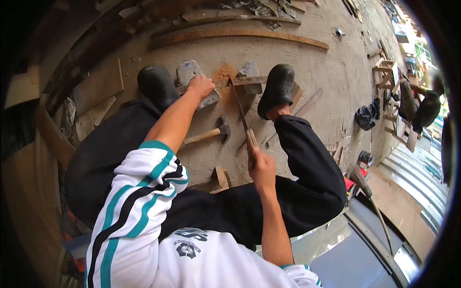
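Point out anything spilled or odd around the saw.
Orange-brown sawdust lies spilled on the floor beside the wood strip, unsurprising with a saw set against it. Odder is the makeshift support: the strip lies across two rough grey blocks, with the left hand on it.

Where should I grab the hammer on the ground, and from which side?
Likely mid-length on its wooden handle, from above and the person's near side: the hammer lies flat, its head is at the right, and the left forearm passes by the handle's left end.
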